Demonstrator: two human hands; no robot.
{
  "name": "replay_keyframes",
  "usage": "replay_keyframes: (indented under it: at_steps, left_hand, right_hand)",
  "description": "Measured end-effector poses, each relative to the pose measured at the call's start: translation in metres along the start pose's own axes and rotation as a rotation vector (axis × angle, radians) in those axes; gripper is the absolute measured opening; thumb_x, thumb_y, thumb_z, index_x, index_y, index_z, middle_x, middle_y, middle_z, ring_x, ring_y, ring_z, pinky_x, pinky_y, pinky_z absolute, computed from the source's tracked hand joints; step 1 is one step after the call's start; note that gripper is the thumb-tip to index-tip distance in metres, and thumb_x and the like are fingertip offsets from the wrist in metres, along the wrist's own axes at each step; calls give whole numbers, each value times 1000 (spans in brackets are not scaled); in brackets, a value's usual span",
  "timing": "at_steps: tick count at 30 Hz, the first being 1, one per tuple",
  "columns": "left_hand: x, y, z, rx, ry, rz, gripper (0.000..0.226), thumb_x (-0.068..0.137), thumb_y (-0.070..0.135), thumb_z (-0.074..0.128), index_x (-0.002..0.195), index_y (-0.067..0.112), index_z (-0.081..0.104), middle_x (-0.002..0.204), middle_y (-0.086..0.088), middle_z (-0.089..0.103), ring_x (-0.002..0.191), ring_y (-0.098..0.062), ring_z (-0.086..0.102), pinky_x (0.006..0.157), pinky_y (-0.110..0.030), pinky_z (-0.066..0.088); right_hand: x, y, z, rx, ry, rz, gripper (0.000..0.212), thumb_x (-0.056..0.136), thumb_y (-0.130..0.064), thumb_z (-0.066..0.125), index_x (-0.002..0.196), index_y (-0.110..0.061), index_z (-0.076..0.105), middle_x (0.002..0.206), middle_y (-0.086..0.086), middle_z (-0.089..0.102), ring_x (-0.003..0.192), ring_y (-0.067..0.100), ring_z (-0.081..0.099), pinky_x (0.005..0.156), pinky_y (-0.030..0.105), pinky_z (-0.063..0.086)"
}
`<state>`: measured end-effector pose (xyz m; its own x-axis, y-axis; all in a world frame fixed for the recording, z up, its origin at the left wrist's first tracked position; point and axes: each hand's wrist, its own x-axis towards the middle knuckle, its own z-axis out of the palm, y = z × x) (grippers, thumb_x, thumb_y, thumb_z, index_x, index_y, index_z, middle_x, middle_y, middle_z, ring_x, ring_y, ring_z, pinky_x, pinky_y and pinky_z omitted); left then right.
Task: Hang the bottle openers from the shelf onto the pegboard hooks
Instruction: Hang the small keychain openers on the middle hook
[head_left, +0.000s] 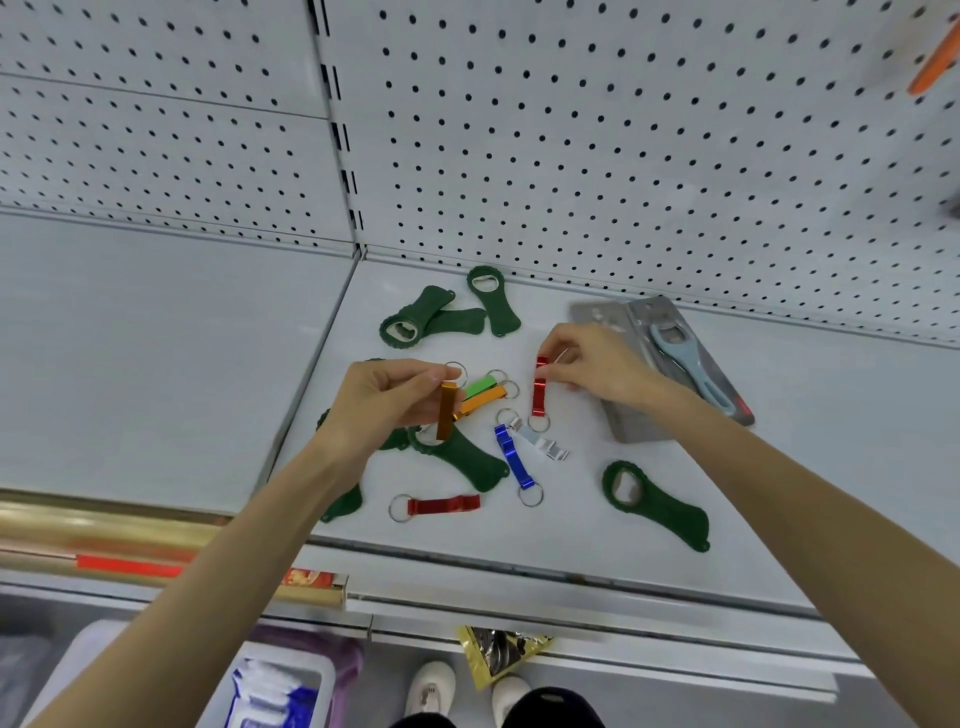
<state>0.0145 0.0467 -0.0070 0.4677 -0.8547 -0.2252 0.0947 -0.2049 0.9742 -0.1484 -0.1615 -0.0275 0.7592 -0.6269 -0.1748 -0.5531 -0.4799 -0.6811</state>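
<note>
Left grip (384, 400) on orange opener (447, 411), right grip (597, 370) on red opener (540, 388)

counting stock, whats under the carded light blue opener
A second grey card sticks out beneath the carded light blue opener; the right hand and that pack cover what it holds.

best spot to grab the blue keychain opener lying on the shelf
I'd pinch the blue opener across its narrow bar near the key ring, coming from above on the near side; it lies flat, and the silver opener crowds its far end.
</note>
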Motion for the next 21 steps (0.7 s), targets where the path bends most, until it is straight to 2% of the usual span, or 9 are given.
replay_keyframes:
  at_steps: [4,8,10,13,16,21]
  left_hand:
    - [0,5,4,10,10,6,19,94,17,55,102,13,73,92,-4,76,86,-17,73,76,-24,58]
    - [2,12,14,56,33,-4,20,94,19,54,102,13,72,96,0,75,88,-14,72,78,-26,58]
    - [2,15,18,48,40,-18,19,95,20,54,100,14,72,94,2,75,87,-12,72,78,-26,57]
    - [0,18,22,22,24,-39,18,96,21,53,97,16,71,88,4,76,83,-10,73,68,-20,56]
    - [-2,23,27,20,-14,-45,19,96,21,53,97,16,71,86,6,76,80,-8,73,59,-13,53]
    - [-10,30,39,1,-125,-33,20,96,19,54,98,12,71,88,0,76,80,-13,73,60,-14,53]
  right_hand:
    - [-6,-5,-7,104,61,-15,15,86,-14,68,91,-20,55,87,0,66,74,11,66,54,15,50]
    - [-18,-14,-14,210,109,-41,20,88,-8,65,107,-7,57,93,7,65,70,17,67,56,24,55]
    - [-27,-20,-17,285,132,-51,22,90,-3,62,112,-5,61,93,6,64,67,13,67,57,23,56]
    - [-44,-26,-21,418,166,-65,13,90,1,59,100,-5,64,86,8,66,65,10,69,61,20,56]
    - [-64,-28,-22,562,202,-62,10,90,2,60,94,-6,63,85,10,68,71,14,72,68,22,57]
    - [-97,-30,-16,743,269,-47,11,89,3,59,95,-5,62,81,4,74,76,18,73,70,20,56]
